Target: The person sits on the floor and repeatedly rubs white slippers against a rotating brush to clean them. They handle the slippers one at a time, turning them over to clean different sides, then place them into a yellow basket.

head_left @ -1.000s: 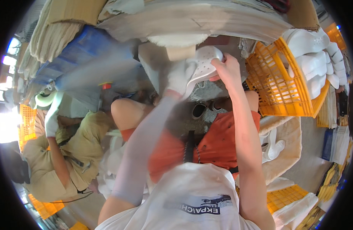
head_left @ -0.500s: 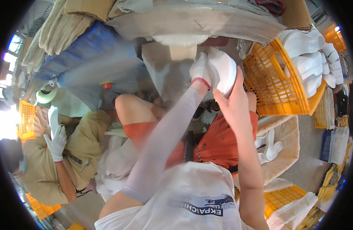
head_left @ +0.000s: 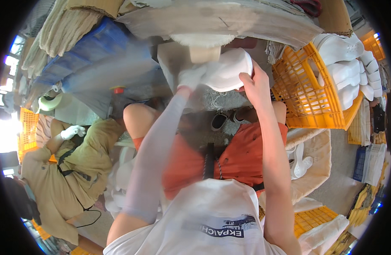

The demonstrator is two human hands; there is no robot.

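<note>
A grey cover [head_left: 229, 23] is spanning the top of the work area. At the left, a co-worker [head_left: 76, 165] in tan clothing is sitting near, with a gloved hand resting apart from this work. An orange crate [head_left: 306, 91] is leaning at the right, holding other white shoes [head_left: 344, 74]. Below it, a cloth-lined basket [head_left: 325, 163] is holding more. Under the cover, a fluffy white edge [head_left: 202, 40] is hanging directly above a beige block [head_left: 205, 54]. The white shoe [head_left: 229, 72] is lying between the two hands, just beside the block, with a smooth side showing. The bare right hand [head_left: 257, 83] is pinching the shoe's right end, thumb over the near edge. The left hand [head_left: 191, 78], in a white glove, is meeting the shoe's left end; blur is hiding its fingers, so its grip cannot be told. For good control, both ends should be getting even support, the right thumb should be bearing firmly on the rim, and bare fingertips should be staying clear of the fluffy edge.
</note>
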